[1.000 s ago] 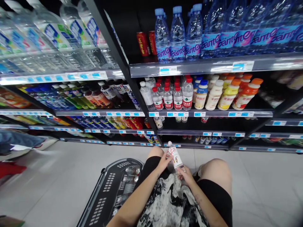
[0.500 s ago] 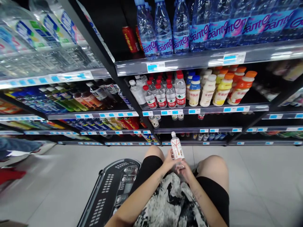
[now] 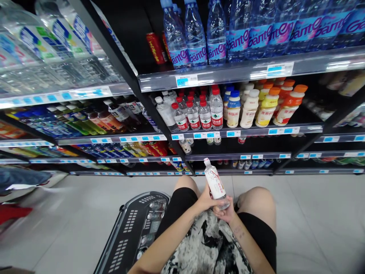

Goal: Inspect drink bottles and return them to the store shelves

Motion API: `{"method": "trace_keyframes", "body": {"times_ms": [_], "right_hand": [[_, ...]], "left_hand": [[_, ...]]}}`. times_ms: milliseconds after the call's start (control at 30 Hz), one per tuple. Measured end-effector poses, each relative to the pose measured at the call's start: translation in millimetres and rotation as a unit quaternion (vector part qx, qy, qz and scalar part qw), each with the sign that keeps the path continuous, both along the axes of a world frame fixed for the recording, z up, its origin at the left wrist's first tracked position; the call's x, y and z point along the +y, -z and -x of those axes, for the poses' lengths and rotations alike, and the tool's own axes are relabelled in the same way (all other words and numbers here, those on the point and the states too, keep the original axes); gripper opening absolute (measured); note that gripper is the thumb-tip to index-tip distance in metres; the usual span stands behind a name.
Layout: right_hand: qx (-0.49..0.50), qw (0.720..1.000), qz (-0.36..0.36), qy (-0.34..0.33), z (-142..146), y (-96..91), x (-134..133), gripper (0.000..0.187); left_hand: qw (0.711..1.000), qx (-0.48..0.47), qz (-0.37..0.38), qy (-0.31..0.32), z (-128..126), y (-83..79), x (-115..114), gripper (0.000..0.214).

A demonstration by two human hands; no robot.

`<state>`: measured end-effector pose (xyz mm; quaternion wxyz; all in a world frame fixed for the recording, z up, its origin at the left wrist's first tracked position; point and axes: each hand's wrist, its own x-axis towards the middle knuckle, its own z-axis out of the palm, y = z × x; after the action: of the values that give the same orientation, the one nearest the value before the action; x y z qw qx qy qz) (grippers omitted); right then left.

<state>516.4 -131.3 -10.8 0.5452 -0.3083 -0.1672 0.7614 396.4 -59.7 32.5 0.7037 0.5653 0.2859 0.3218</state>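
Note:
Between my knees I hold a clear plastic water bottle with a white label bearing a red branch-like design. It tilts, its pale cap pointing up and left toward the shelves. My left hand grips its lower left side, the thumb lying across near the base. My right hand is closed around the bottom end, with some of its fingers hidden beneath the bottle. Both hands rest close to the patterned shirt.
A black basket holding several bottles stands left of my legs. Ahead, a middle shelf carries red-capped water bottles and milk drinks. Blue water bottles line the shelf above. Red and blue fabric lies at far left.
The bottle has turned in my hands, showing a different side of its label and leaning further left. My right hand has closed around its base.

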Motion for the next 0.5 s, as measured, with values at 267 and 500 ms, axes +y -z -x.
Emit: {"method": "trace_keyframes", "body": {"times_ms": [267,500], "right_hand": [[-0.051,0.998,-0.022,-0.009,3.7,6.9,3.3,0.068],[-0.264,0.956,-0.016,0.123,3.7,32.6,12.0,0.06]], "left_hand": [[0.996,0.066,-0.054,0.035,19.2,7.4,14.6,0.115],[0.995,0.102,-0.008,-0.004,20.9,35.0,47.8,0.084]]}}
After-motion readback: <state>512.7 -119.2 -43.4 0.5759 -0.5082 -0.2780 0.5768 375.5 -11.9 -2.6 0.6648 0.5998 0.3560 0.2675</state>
